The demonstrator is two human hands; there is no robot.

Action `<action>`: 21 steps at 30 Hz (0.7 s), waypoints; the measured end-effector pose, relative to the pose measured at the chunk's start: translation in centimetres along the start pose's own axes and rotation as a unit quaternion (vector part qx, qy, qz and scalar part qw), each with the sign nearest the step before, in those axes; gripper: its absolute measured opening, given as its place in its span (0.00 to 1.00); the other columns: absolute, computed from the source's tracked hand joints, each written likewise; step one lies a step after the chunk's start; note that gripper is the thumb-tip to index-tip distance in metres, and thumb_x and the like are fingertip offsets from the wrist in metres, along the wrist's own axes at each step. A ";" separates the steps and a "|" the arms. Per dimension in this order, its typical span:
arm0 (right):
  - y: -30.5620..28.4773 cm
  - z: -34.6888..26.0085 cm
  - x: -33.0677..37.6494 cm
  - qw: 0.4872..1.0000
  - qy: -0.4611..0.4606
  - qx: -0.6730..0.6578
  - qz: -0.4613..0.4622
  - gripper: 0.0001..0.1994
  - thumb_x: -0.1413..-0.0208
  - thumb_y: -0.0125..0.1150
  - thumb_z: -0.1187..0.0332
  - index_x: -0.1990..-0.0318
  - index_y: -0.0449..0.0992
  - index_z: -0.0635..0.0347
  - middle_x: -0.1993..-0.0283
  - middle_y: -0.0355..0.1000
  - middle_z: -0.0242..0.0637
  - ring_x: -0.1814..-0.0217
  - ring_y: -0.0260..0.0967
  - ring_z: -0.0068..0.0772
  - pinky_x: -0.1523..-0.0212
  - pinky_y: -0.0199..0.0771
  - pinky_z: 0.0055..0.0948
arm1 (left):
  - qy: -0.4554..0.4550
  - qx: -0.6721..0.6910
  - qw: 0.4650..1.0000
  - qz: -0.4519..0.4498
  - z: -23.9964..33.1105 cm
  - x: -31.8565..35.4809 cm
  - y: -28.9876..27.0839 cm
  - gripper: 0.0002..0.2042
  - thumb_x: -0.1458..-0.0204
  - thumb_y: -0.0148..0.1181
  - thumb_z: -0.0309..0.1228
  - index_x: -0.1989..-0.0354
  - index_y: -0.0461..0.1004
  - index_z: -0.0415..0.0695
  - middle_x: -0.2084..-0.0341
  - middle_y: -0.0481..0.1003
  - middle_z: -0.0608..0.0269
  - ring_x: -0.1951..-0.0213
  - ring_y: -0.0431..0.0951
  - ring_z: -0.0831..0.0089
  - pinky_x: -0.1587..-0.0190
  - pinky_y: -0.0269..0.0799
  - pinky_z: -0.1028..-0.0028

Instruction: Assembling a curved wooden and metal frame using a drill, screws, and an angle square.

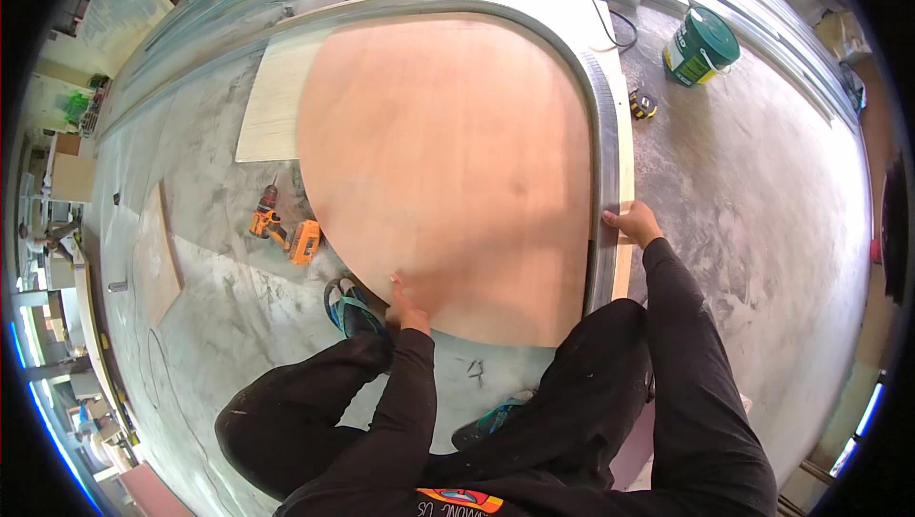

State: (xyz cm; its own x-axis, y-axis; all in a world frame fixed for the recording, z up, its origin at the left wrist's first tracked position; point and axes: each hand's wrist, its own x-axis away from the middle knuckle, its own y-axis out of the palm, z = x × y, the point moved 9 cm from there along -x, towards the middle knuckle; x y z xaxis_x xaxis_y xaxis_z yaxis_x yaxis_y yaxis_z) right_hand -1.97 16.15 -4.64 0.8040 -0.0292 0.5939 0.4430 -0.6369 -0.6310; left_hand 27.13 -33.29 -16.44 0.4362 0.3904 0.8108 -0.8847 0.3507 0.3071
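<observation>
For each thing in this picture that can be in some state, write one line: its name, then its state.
Plywood sheet: flat on the floor.
Left hand: pressed flat on the sheet's near edge.
Right hand: gripping the metal channel.
Cordless drill: lying on its side, unheld.
Paint can: tipped, lid on.

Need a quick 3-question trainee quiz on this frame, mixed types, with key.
1. True or false: the right hand grips the metal channel at the plywood sheet's right edge.
2. The left hand rests on: A) the cordless drill B) the plywood sheet's near edge C) the green paint can
3. Fill in: the drill lies on the concrete floor to the person's ____.

Key: 1 true; 2 B; 3 left
</observation>
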 end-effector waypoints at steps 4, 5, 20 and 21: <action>-1.4 0.4 1.3 0.998 0.028 0.050 0.031 0.27 0.55 0.76 0.52 0.57 0.81 0.68 0.59 0.81 0.48 0.55 0.79 0.43 0.53 0.75 0.37 | 0.019 -0.019 0.999 0.041 -0.8 1.9 2.3 0.36 0.47 0.62 0.58 0.38 0.67 0.44 0.40 0.68 0.54 0.43 0.71 0.58 0.44 0.71 0.55; -1.4 0.3 1.3 0.998 0.027 0.053 0.036 0.27 0.55 0.76 0.52 0.57 0.81 0.68 0.59 0.81 0.48 0.55 0.79 0.43 0.53 0.75 0.37 | 0.082 -0.046 0.989 0.114 0.4 1.8 1.4 0.34 0.48 0.66 0.54 0.42 0.69 0.39 0.45 0.71 0.52 0.48 0.74 0.59 0.48 0.74 0.57; -1.6 1.5 0.4 0.998 0.035 0.044 0.019 0.25 0.55 0.78 0.54 0.56 0.82 0.65 0.56 0.81 0.45 0.54 0.79 0.41 0.52 0.76 0.36 | 0.228 -0.369 0.886 0.167 4.2 5.3 3.6 0.33 0.57 0.76 0.49 0.55 0.77 0.27 0.58 0.80 0.43 0.60 0.81 0.61 0.59 0.78 0.63; -1.3 1.1 0.2 0.998 0.038 0.042 0.010 0.25 0.55 0.77 0.55 0.56 0.82 0.66 0.56 0.81 0.46 0.54 0.79 0.41 0.52 0.77 0.36 | 0.229 -0.454 0.833 0.219 5.5 5.8 3.2 0.35 0.58 0.75 0.52 0.58 0.78 0.26 0.60 0.80 0.42 0.61 0.82 0.61 0.61 0.78 0.63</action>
State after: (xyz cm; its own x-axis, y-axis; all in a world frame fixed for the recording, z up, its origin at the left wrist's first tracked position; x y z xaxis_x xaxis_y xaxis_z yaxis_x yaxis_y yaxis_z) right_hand -1.92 17.80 -4.26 0.7822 -0.1009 0.6148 0.4613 -0.5696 -0.6803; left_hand 25.97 -34.58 -7.99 0.3050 0.8613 0.4064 -0.5780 0.5065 -0.6398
